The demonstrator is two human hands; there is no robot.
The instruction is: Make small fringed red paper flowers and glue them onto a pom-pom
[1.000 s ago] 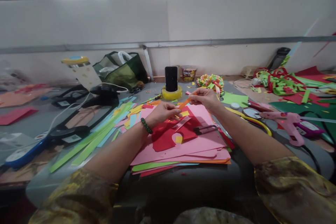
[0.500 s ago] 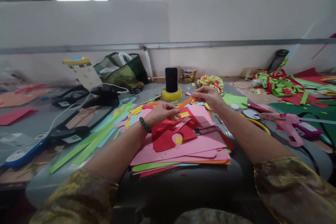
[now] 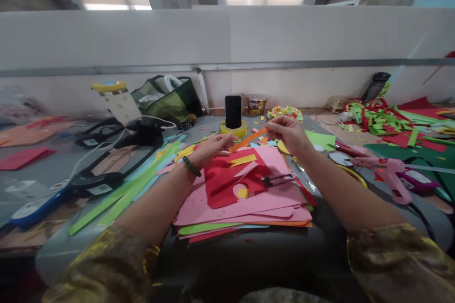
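Note:
An orange strip [image 3: 250,138], thin like craft paper or felt, stretches at a slant between my two hands. My right hand [image 3: 289,133] pinches its upper end between thumb and fingers. At the lower end, the fingertips of my left hand [image 3: 213,147], wearing a green beaded bracelet at the wrist, close around the strip. Below them lies a red sheet [image 3: 220,184] with a round cutout, on a stack of pink sheets [image 3: 202,210]. Yellow scraps [image 3: 243,160] and a pink strip [image 3: 246,169] rest on the red sheet. Small snips [image 3: 279,179] lie at its right side.
A phone [image 3: 233,111] stands in a yellow tape roll [image 3: 233,130] behind the stack. To the right lies a pink glue gun [image 3: 387,173] with a cord. Green strips [image 3: 131,187] and a black-framed object [image 3: 106,170] are on the left. Behind is a green bag [image 3: 174,99].
My left hand has moved slightly left, to the strip's lower end, uncovering the yellow scrap on the red sheet. My right hand still pinches the upper end. The view has tilted up a little.

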